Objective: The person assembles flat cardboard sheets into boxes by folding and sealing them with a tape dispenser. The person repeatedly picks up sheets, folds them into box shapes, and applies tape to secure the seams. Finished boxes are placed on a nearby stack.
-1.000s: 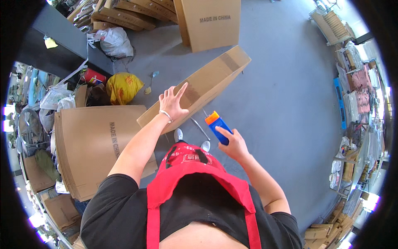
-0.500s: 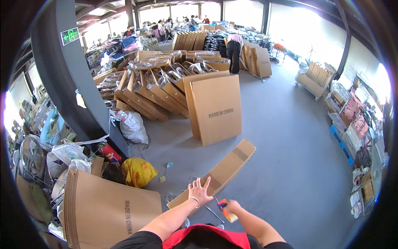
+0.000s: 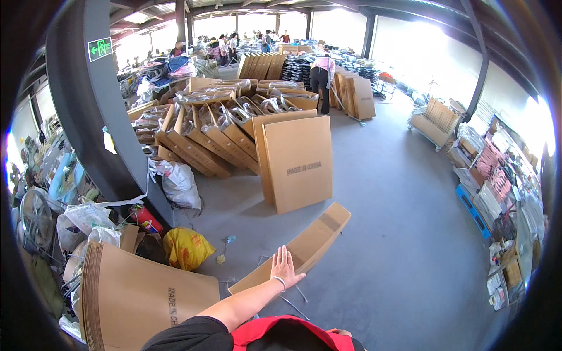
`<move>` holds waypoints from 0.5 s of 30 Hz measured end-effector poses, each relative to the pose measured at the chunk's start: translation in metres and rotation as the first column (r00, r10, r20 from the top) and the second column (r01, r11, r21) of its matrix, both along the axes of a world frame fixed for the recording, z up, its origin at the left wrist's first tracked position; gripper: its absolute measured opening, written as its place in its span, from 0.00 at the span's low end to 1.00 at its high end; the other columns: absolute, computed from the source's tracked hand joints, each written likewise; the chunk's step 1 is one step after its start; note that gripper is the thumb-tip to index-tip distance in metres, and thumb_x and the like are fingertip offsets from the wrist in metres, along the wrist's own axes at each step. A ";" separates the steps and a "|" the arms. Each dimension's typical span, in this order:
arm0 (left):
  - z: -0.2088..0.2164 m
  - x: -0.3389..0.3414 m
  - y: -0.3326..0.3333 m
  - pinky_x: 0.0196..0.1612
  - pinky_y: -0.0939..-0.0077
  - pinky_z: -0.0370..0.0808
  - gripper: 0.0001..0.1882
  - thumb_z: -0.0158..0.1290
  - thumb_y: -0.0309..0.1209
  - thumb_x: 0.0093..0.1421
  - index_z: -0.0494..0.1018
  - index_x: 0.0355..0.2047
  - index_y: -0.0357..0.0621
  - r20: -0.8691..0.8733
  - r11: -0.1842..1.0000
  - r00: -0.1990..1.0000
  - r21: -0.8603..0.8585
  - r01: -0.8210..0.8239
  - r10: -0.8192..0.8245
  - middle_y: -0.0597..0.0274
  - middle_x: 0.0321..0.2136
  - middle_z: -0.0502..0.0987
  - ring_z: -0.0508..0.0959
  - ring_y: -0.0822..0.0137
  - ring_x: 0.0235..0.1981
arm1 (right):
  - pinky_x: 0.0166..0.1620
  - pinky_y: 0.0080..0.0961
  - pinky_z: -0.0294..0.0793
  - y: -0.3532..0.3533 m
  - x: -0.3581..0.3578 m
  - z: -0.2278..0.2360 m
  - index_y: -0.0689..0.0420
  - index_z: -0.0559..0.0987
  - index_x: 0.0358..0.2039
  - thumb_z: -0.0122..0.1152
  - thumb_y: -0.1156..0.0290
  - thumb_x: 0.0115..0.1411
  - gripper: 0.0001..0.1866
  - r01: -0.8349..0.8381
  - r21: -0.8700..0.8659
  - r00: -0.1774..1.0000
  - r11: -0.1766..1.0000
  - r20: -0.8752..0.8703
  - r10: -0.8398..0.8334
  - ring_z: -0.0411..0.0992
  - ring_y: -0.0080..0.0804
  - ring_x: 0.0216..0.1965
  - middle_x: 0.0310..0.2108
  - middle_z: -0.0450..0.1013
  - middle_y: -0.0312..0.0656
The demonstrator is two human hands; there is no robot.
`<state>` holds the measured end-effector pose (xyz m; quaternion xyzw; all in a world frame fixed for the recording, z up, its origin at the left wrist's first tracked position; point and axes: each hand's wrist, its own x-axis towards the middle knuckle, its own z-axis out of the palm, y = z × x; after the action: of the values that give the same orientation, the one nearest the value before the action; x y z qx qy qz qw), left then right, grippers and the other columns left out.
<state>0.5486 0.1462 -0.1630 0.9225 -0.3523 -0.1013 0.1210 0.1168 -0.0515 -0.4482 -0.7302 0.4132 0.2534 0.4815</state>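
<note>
At the far left a heap of clear plastic bags (image 3: 88, 219) and a fan (image 3: 36, 217) crowded the wall, and in front of them a stack of flat cardboard sheets (image 3: 140, 298) stood on edge at the lower left. Just beyond it a yellow bag (image 3: 186, 248) lay on the floor beside a red fire extinguisher (image 3: 145, 219) and a white sack (image 3: 178, 184), all at the foot of a wide dark pillar (image 3: 93, 117). The left hand (image 3: 284, 267) lay flat with fingers spread and straight on the near end of a long folded cardboard box (image 3: 304, 245), which slanted up to the right, raised off the floor on a thin metal stand (image 3: 295, 298). The right hand was hidden below the lower edge, so whether it was spread or pinching something could not be told. Behind the long box a large flat carton (image 3: 298, 164) stood upright, with rows of open boxes (image 3: 205, 137) leaning behind it. Farther back a person in a pink top (image 3: 321, 79) bent over more cartons. The grey concrete floor (image 3: 404, 234) ran to the right, where racks of packaged goods (image 3: 492, 181) lined bright windows.
</note>
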 end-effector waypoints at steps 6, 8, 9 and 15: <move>0.010 -0.010 -0.013 0.77 0.39 0.36 0.60 0.53 0.64 0.62 0.39 0.77 0.36 0.027 0.990 0.998 0.135 -0.051 0.048 0.26 0.75 0.38 0.36 0.32 0.77 | 0.59 0.32 0.76 0.037 0.022 0.069 0.40 0.83 0.57 0.76 0.40 0.45 0.38 0.081 0.075 0.995 0.994 -0.062 -0.076 0.80 0.37 0.56 0.52 0.83 0.41; -0.001 -0.005 -0.010 0.76 0.38 0.36 0.59 0.52 0.64 0.63 0.40 0.77 0.37 0.063 0.981 0.994 0.165 -0.103 0.094 0.25 0.75 0.39 0.36 0.31 0.77 | 0.59 0.33 0.76 0.051 0.044 0.098 0.41 0.83 0.57 0.76 0.39 0.45 0.39 0.070 0.003 0.991 0.998 -0.113 -0.069 0.80 0.38 0.56 0.52 0.82 0.41; -0.006 -0.004 -0.012 0.76 0.37 0.36 0.58 0.52 0.65 0.63 0.41 0.77 0.37 0.074 0.977 0.991 0.175 -0.120 0.108 0.25 0.75 0.39 0.37 0.31 0.77 | 0.59 0.33 0.76 0.054 0.048 0.113 0.41 0.84 0.57 0.76 0.39 0.45 0.39 0.071 -0.040 0.987 0.997 -0.143 -0.076 0.80 0.39 0.56 0.52 0.82 0.42; -0.015 -0.003 -0.032 0.77 0.41 0.36 0.52 0.48 0.60 0.67 0.43 0.77 0.36 0.113 0.982 0.982 0.096 -0.160 0.149 0.26 0.75 0.39 0.37 0.33 0.77 | 0.58 0.36 0.78 0.031 0.028 0.096 0.41 0.82 0.58 0.74 0.35 0.46 0.41 0.070 -0.072 0.992 0.995 -0.099 -0.077 0.80 0.42 0.55 0.51 0.83 0.42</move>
<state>0.5455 0.1141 -0.1783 0.9562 -0.2796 -0.0614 0.0611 0.1449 -0.0201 -0.3527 -0.7165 0.4724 0.2580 0.4436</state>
